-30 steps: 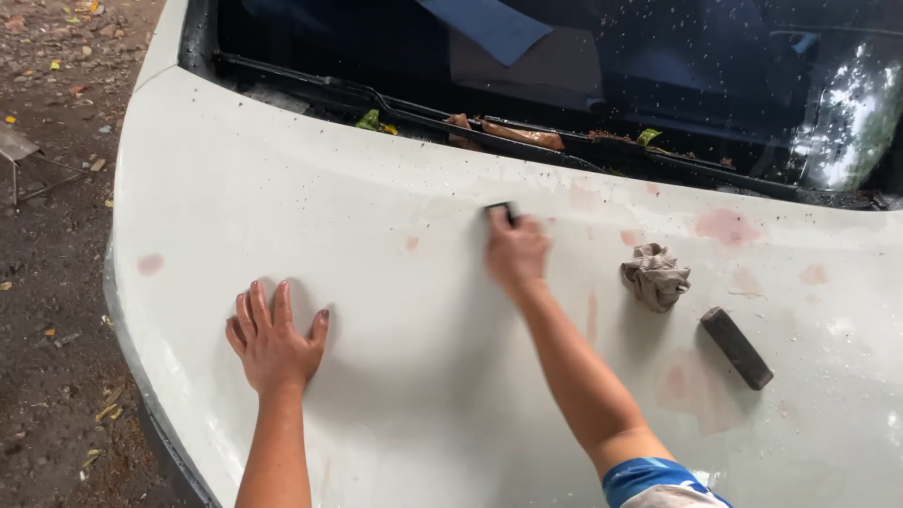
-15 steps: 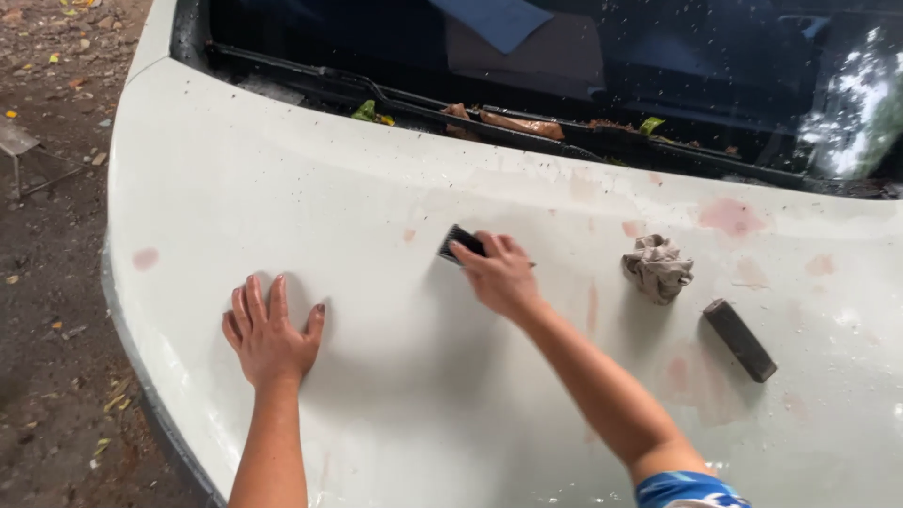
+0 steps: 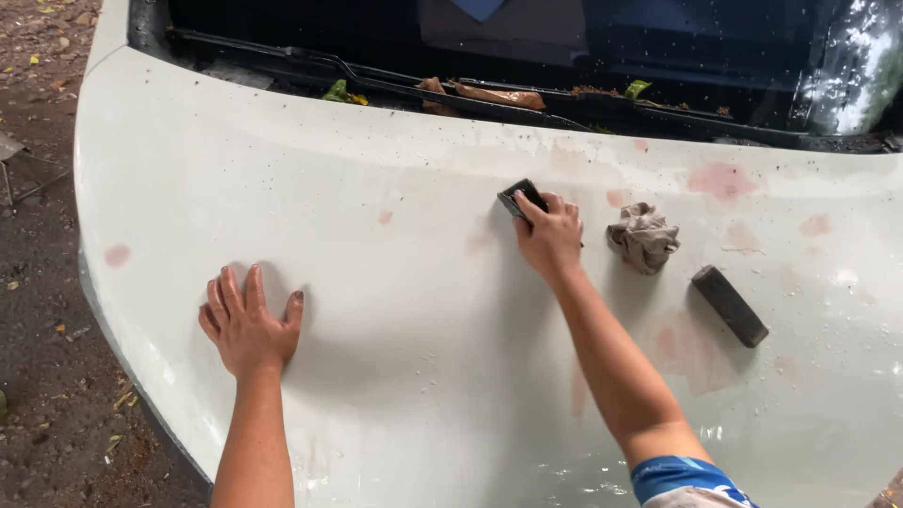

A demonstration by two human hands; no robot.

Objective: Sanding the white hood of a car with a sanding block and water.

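A white car hood (image 3: 376,160) with pinkish filler patches fills the view and looks wet. My right hand (image 3: 550,235) presses a small dark sanding block (image 3: 522,197) against the hood's middle, fingers closed over it. Flat on the hood near its left edge lies my left hand (image 3: 246,325), fingers spread, holding nothing.
A crumpled grey rag (image 3: 643,237) lies just right of my right hand. A second dark block (image 3: 730,305) rests further right. Windscreen wipers and fallen leaves (image 3: 489,94) sit at the hood's far edge. Dirt ground (image 3: 38,357) lies to the left.
My right hand has slid the dark block back and forth across the hood's middle, left then slightly right again. The left hand stays planted.
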